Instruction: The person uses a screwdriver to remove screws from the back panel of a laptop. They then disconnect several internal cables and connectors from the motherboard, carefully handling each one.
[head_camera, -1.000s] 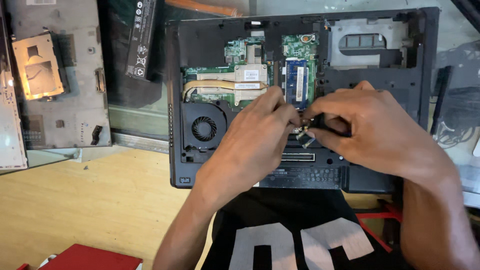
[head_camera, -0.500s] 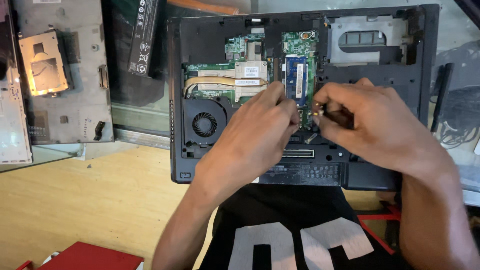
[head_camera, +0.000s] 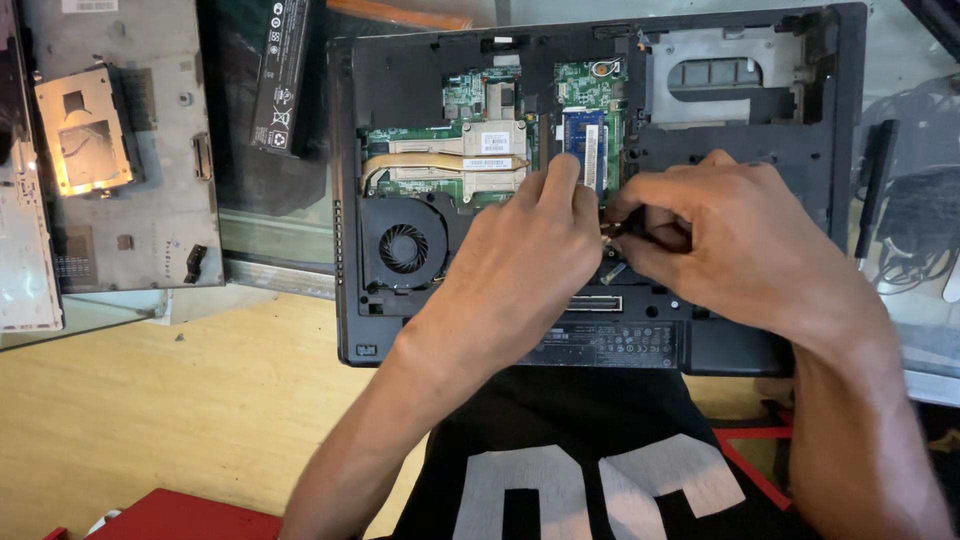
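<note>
An opened black laptop (head_camera: 760, 100) lies bottom up, showing its green board, a round fan (head_camera: 403, 248), a copper heat pipe with a metal plate (head_camera: 493, 150) and a blue memory module (head_camera: 585, 150). My left hand (head_camera: 520, 260) lies palm down over the board, index fingertip at the lower left edge of the memory module; its thumb is hidden. My right hand (head_camera: 730, 240) pinches a small dark part (head_camera: 612, 230) just below the module, right beside my left fingers. What the part is stays unclear.
A grey removed bottom cover (head_camera: 150, 150) and a black battery (head_camera: 283, 70) lie to the left. Black cables (head_camera: 915, 230) and a thin black strip (head_camera: 875, 185) lie on the right. The wooden tabletop (head_camera: 150, 400) has a red object (head_camera: 190, 515) at the near edge.
Both hands have moved a little up the laptop, from near the lower connector toward the memory module. The right hand keeps its pinch on the small part.
</note>
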